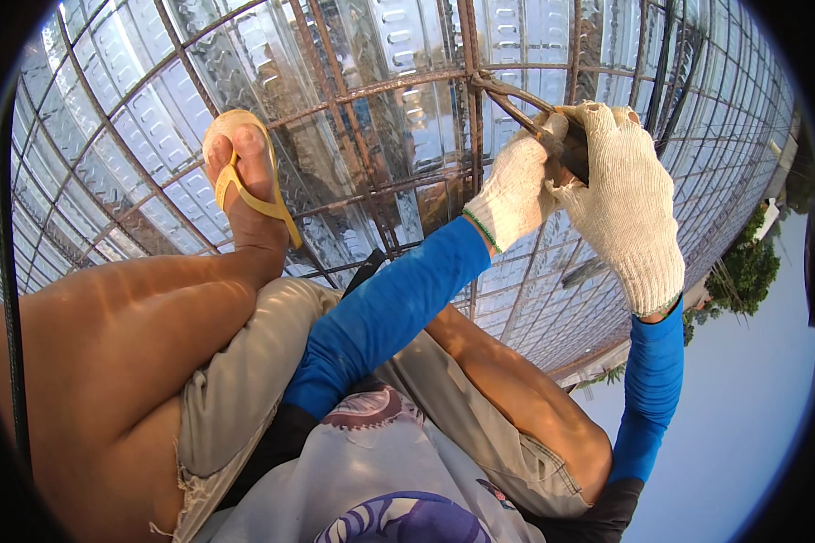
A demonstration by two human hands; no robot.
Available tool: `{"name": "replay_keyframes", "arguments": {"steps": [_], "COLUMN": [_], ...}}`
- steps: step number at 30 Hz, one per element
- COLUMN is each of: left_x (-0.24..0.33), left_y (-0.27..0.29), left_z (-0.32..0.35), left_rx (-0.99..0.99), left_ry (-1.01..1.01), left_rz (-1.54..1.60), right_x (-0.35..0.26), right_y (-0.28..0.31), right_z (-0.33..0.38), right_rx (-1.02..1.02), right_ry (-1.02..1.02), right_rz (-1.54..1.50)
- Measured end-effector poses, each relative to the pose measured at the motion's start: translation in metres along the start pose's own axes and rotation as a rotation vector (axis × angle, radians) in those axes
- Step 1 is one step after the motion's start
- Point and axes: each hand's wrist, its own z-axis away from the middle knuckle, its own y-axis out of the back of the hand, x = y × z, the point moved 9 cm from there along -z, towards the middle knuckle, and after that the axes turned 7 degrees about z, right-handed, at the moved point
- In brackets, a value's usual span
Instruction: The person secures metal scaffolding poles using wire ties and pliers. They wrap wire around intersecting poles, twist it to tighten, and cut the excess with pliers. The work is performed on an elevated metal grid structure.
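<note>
1. The step in hand looks like working a pair of pincers [487, 85] on the bar grid [398, 81]: their head sits at a crossing of rusty steel bars, above ribbed, shiny sheeting [406, 32].
2. The pincers lie just ahead and to the left of the gloved hands, up and right of the sandalled foot [244, 163].
3. The left hand [519, 188] has its fingers curled in a narrow grip about the handle ends.
4. The right hand [627, 195] is bent over close beside it, fingers curled near the handles and a dark piece [574, 152] between the two gloves; whether they close on either, I cannot tell.
5. The next move, as I judge it, calls for a firm hold on both handles, with the head kept squarely on the crossing.
6. The head points left and slightly up in the view; the long axis slants from there down and right into the gloves, the handles parting in a slim V.
</note>
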Motion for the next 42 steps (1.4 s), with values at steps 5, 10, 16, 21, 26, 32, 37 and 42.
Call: {"name": "replay_keyframes", "arguments": {"steps": [5,10,16,21,26,32,37,42], "left_x": [0.001,0.004,0.076,0.071,0.046,0.033,0.009,0.017], "left_y": [0.014,-0.001,0.006,-0.007,-0.002,0.0,0.004,-0.007], "left_z": [-0.007,0.018,0.062,0.04,0.055,0.057,0.04,0.006], "left_rx": [-0.06,-0.092,0.509,0.404,0.381,0.326,0.254,0.13], "left_ry": [-0.028,-0.1,-0.799,-0.501,-0.571,-0.499,-0.252,-0.139], "left_rz": [-0.022,-0.118,-1.103,-1.017,-0.735,-0.651,-0.528,-0.439], "right_x": [0.007,0.016,0.015,0.032,0.033,0.033,0.027,0.034], "right_y": [-0.002,-0.015,-0.022,-0.049,-0.059,-0.07,-0.085,-0.081], "right_z": [-0.001,-0.007,-0.024,-0.02,-0.01,0.005,0.014,0.011], "right_rx": [0.025,-0.19,-0.631,-0.769,-0.863,-0.993,-1.024,-1.007], "right_ry": [0.071,0.08,0.031,-0.041,-0.175,-0.278,-0.396,-0.241], "right_rz": [-0.047,-0.027,-0.322,-0.692,-0.893,-1.296,-1.469,-1.202]}}
